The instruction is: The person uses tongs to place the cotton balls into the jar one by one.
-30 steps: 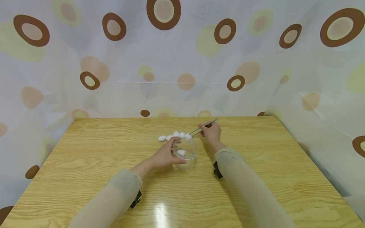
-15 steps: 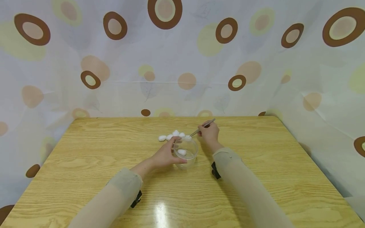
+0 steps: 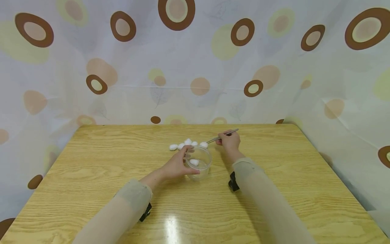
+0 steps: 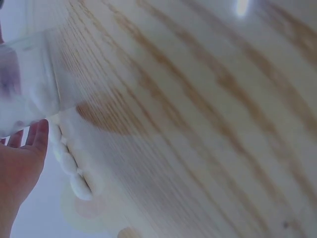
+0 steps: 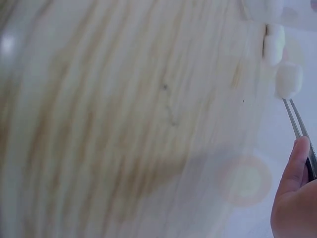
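Left hand [image 3: 175,166] grips clear tub [image 3: 207,169], likely steadying it; right hand [image 3: 231,142] pinches tweezers [image 3: 213,139], tips at end cotton ball [image 3: 203,145], probably for precision. Row of balls [image 3: 188,142] nearer bench [image 3: 106,162] far edge.

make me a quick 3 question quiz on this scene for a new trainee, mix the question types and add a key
1. Fill the gap: the right hand holds a pair of ____.
2. True or false: all the white balls are inside the clear container.
3. Multiple choice: what is the left hand doing? a) lying flat on the table b) gripping the clear container c) pinching a white ball

Key
1. Tweezers, with a white ball at their tips.
2. False: one ball shows inside the clear container, while others lie in a row on the wooden table.
3. b
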The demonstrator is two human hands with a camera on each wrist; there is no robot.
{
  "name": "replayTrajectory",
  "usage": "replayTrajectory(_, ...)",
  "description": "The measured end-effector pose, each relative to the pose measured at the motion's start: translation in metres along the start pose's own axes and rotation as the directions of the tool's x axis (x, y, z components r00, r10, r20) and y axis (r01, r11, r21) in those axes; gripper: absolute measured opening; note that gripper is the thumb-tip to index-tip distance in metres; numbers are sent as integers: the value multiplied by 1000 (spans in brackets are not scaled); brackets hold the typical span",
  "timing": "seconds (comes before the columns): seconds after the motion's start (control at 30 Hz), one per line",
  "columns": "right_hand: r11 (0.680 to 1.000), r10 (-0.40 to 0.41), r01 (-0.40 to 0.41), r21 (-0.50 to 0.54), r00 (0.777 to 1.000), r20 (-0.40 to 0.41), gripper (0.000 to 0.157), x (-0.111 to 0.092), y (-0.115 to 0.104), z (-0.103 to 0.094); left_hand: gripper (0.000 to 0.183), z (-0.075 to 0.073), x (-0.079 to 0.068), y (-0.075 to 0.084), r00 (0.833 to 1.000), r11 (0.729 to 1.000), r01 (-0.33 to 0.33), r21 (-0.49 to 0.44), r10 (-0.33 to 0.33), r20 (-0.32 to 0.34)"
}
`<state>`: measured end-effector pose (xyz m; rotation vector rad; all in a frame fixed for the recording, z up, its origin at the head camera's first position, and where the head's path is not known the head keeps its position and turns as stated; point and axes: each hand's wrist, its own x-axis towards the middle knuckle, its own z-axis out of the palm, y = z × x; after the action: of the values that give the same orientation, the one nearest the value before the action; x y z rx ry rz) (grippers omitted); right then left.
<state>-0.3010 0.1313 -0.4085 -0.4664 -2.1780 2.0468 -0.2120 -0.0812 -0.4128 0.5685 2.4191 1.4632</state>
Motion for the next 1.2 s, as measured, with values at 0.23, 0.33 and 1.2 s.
replayTrajectory(0.23,999,33,-33,32,999,-4,8,2,0,-6,86,1,0,0,1000,1000,-1,16,1,-8)
replayTrajectory(0.33,998,49,-48,51,999,-7,9,2,0,-8,88,2,-1,0,1000,1000,-8,26,9,-21)
replayTrajectory(1.2,968,119,-131,215,991,66,6,-10,-28,-38,90,6,2,2,998,998,-11,57,15,-64)
